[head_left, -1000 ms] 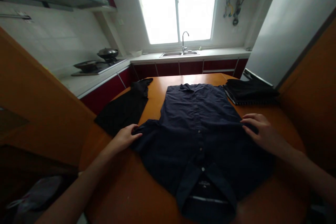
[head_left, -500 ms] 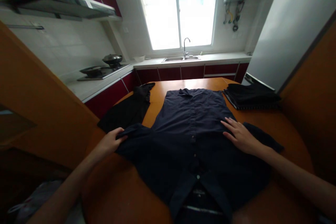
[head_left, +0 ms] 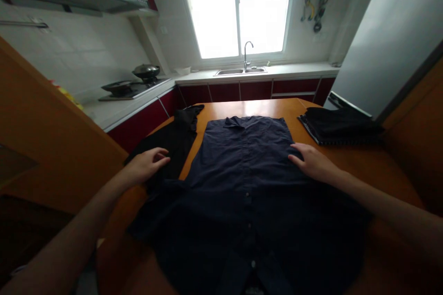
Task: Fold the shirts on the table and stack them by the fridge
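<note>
Under the right hand [head_left: 313,162] lies the navy shirt [head_left: 238,170].

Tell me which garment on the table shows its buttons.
The navy shirt in the middle, spread flat with buttons down its front; the black garment at left and folded black pile at right show none.

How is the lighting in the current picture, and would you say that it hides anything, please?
Head view: the window is blown out to near white; head view: pale glare lies on the tabletop's far end; head view: the navy button-up shirt darkens toward the bottom, losing fabric detail.
</note>
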Demonstrator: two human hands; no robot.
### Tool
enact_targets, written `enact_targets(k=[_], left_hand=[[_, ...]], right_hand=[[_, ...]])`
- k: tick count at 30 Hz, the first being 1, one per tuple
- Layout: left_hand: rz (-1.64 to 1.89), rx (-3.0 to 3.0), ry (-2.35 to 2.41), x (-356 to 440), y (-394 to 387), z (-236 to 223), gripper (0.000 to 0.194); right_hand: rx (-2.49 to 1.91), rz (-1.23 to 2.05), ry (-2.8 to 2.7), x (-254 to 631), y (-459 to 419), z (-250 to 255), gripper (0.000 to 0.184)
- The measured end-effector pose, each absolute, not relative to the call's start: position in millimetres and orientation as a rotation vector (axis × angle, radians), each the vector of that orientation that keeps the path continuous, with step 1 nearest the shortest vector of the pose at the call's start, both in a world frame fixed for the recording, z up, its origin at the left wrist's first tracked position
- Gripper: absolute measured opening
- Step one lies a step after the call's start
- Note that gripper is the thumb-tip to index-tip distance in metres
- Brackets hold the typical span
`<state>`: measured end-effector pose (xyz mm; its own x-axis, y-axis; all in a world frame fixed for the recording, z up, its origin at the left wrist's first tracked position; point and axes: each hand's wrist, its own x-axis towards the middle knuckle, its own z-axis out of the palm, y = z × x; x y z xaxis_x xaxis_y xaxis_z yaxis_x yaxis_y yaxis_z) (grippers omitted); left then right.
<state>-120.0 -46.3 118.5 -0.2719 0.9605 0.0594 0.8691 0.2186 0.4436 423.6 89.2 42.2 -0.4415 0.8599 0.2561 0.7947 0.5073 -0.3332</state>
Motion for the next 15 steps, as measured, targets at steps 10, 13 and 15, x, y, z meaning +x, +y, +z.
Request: enact_targets(k=[10, 13, 15], left_hand=[[0.741, 1.434, 2.339, -81.8, 173.5, 90.1, 0.04], [0.767, 1.295, 2.358, -83.4, 208.1, 78.1, 0.046], [0.768, 1.217, 2.353, -85.0, 226.1, 73.2, 0.042]], right_hand=[[-1.94, 0.252, -2.033, 362.1, 280.4, 60.5, 0.036], [-2.021, 0.272, -1.922, 353.6, 310.7, 49.0, 0.04], [-2.01, 0.285, -1.873, 350.8, 327.5, 41.4, 0.042]])
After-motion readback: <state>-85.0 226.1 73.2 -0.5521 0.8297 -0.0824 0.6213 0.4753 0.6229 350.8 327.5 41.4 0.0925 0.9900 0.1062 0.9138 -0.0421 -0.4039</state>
